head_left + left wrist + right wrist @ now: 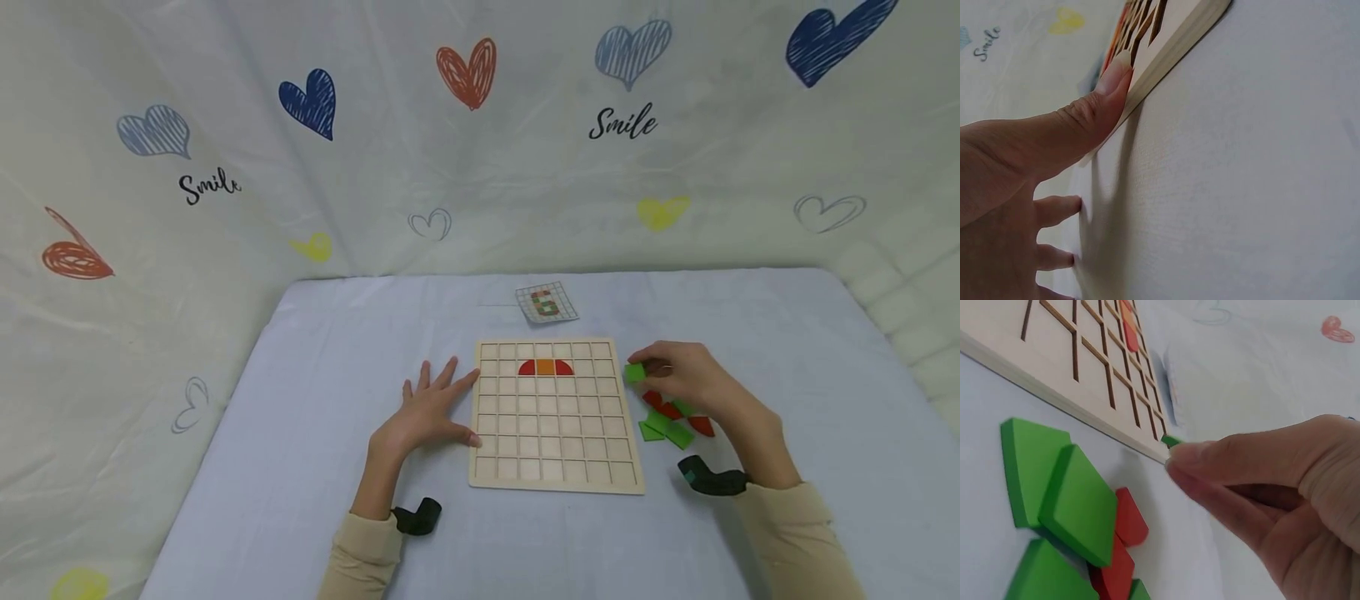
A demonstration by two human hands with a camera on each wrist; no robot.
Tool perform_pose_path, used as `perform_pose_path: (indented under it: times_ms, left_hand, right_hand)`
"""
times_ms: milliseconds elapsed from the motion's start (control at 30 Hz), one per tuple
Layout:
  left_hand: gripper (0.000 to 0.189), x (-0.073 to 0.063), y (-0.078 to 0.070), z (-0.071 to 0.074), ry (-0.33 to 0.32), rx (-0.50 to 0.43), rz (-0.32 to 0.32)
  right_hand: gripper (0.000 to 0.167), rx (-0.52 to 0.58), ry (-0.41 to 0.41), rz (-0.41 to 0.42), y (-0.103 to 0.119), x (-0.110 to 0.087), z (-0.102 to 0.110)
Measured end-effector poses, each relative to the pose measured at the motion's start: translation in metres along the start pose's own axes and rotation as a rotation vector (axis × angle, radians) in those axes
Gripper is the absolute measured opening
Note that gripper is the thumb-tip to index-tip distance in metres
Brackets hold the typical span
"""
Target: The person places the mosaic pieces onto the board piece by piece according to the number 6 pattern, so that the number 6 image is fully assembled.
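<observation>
A wooden grid board (558, 425) lies flat on the white-covered table. In one of its upper rows sit a red quarter-round tile (527, 367), an orange square tile (545, 367) and another red quarter-round tile (564, 367). My left hand (427, 421) is spread, its thumb (1113, 78) touching the board's left edge. Between thumb and fingertips my right hand (686, 375) pinches a green square tile (634, 372) just off the board's right edge. Below that hand lies a loose pile of green tiles (1082, 503) and red tiles (1130, 515).
A small pattern card (547, 302) with a coloured figure on a grid lies behind the board. Hanging cloth printed with hearts and "Smile" stands behind the table (360, 325). Dark wrist cameras (712, 478) are worn at both wrists.
</observation>
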State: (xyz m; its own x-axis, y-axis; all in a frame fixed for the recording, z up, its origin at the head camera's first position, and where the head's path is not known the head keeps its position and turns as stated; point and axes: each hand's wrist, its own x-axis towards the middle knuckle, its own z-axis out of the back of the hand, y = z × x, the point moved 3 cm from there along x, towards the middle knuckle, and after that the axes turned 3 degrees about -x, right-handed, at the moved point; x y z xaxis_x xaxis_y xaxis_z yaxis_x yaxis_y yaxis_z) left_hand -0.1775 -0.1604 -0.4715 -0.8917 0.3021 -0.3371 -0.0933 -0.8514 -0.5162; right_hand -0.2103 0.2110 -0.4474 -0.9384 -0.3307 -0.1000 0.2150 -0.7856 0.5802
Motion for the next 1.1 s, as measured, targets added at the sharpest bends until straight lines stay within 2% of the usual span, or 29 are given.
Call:
perform_pose_path:
  times_ms: [300,467,700,967,1100]
  left_hand:
    - [0.105,-0.004,0.0,0.002,-0.006,-0.004,0.005]
    - [0.105,-0.003,0.002,-0.001,-0.006,-0.011,0.002]
    - [0.106,-0.002,0.0,-0.002,-0.005,-0.006,-0.012]
    - [0.105,-0.002,-0.002,0.001,-0.005,-0.013,-0.016]
    - [0.105,-0.003,-0.002,0.002,-0.005,-0.013,-0.008]
  right_hand:
    - [0.033,0.03,-0.041,0.068,0.018,0.003,-0.01]
    - [0.031,0.023,-0.05,0.087,0.023,0.004,-0.016]
    - [0.032,0.025,-0.124,0.223,0.034,0.01,-0.025]
    - [0.029,0.037,-0.072,0.237,0.049,0.021,-0.035]
    - [0.029,0.041,-0.045,0.278,0.06,0.027,-0.04]
